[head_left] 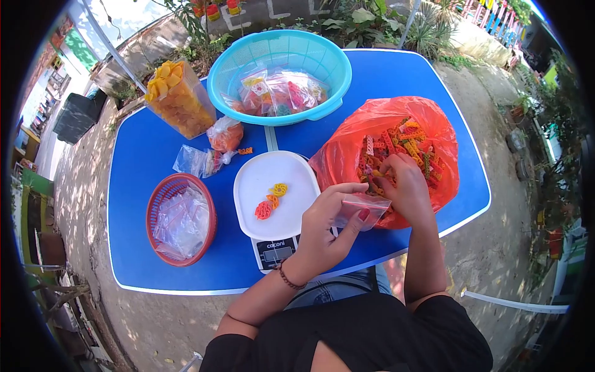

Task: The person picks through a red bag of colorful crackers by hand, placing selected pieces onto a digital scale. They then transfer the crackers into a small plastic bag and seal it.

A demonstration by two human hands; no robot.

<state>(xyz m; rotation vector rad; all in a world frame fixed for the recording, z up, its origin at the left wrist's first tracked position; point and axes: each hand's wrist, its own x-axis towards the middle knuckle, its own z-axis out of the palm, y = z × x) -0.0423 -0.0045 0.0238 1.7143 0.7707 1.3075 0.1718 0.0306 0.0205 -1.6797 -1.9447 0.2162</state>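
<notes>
My left hand point(328, 226) grips a small clear zip bag point(364, 212) between thumb and fingers, close to the near side of a red plastic bag point(347, 137). Inside the red bag lies a heap of colourful dry crackers point(406, 141) in twisted and ridged shapes. My right hand point(404, 186) reaches into this heap with its fingers curled; what they pinch is hidden. Left of my hands, a kitchen scale point(276, 252) carries a white tray point(254, 180) with a few crackers point(271, 203), yellow, orange and pink-red.
A red basket point(212, 214) of empty clear bags stands at the left. Behind are a turquoise basket point(338, 59) with filled packets, a clear container point(201, 102) of yellow chips, and small bags point(192, 160). The blue table point(133, 266) has a white edge.
</notes>
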